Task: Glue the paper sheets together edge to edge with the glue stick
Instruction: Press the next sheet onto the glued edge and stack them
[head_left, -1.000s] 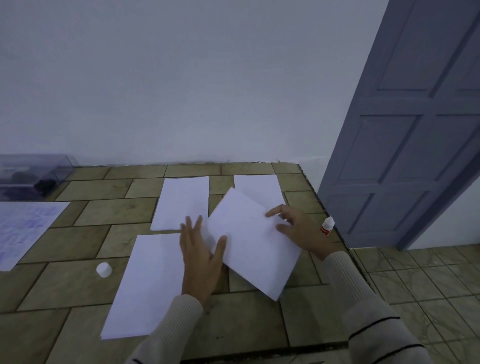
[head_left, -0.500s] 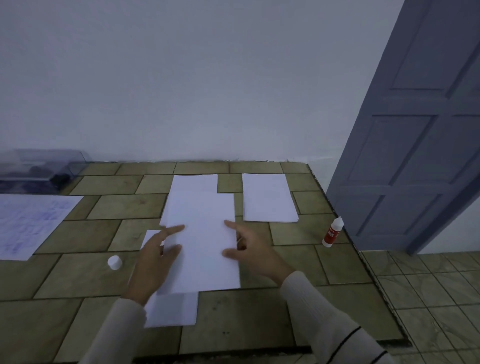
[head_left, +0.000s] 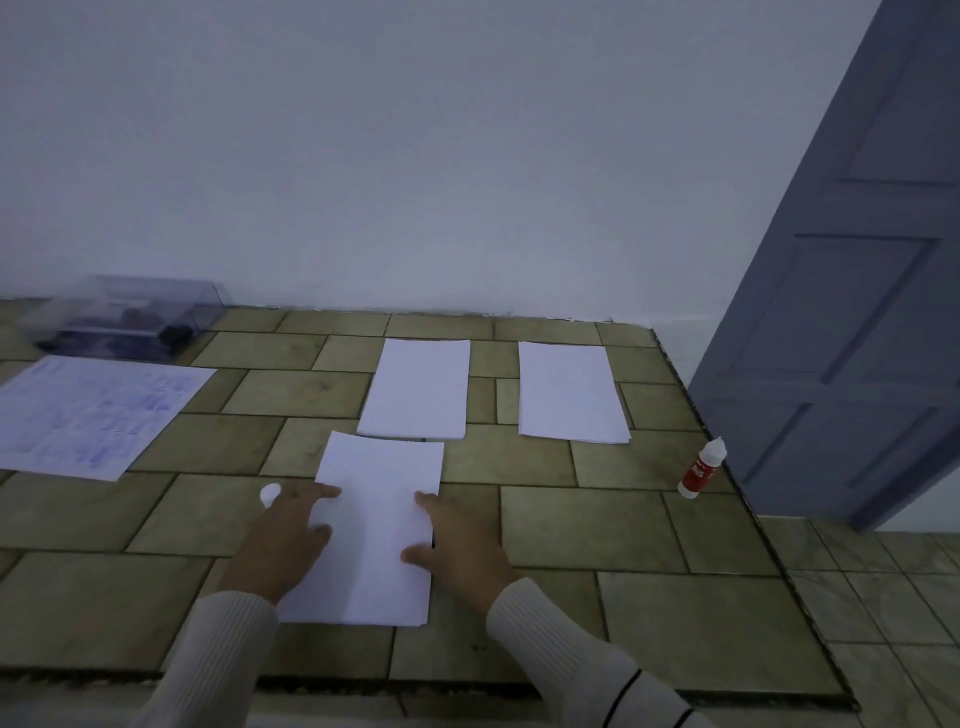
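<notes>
A white paper sheet (head_left: 376, 525) lies on the tiled surface in front of me, its far edge just overlapping a second white sheet (head_left: 418, 387) beyond it. My left hand (head_left: 288, 540) rests on the near sheet's left edge and my right hand (head_left: 457, 545) on its right edge, fingers fairly flat. A third white sheet (head_left: 569, 392) lies apart at the back right. The glue bottle (head_left: 701, 467), white with a red label, stands uncapped near the right edge. Its white cap (head_left: 270, 493) sits just beyond my left fingers.
A large sheet with blue print (head_left: 88, 415) lies at the left. A clear plastic box (head_left: 130, 317) stands against the white wall at the back left. A grey-blue door (head_left: 852, 291) is at the right, past the raised surface's edge. The front edge runs below my forearms.
Both hands slid the near sheet from a tilted place at the right over to the left and squared it up below the back middle sheet. The camera also turned.
</notes>
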